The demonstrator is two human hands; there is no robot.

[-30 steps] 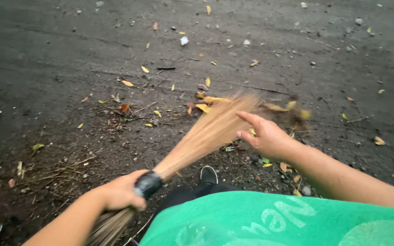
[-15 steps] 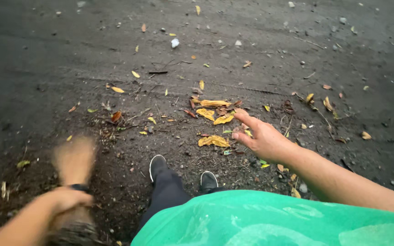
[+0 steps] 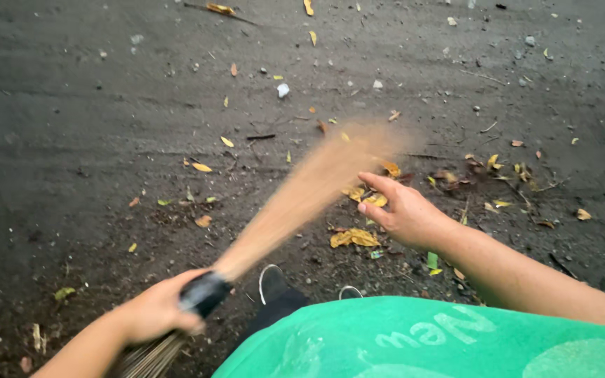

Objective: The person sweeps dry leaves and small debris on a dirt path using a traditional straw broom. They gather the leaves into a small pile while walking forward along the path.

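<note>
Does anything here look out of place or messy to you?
Mostly the ground: yellow and brown leaves, twigs and small pale stones lie scattered over the dark dirt, thickest near the right hand. The broom, held at its black binding by the left hand, shows as a blur. Nothing looks broken.

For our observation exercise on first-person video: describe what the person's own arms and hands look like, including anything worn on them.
Both arms are bare from the forearm down: no sleeves, gloves, watch or rings show. The left hand and right hand are uncovered, with short plain nails on the right fingers. A bright green shirt with pale lettering covers the torso below them.
</note>
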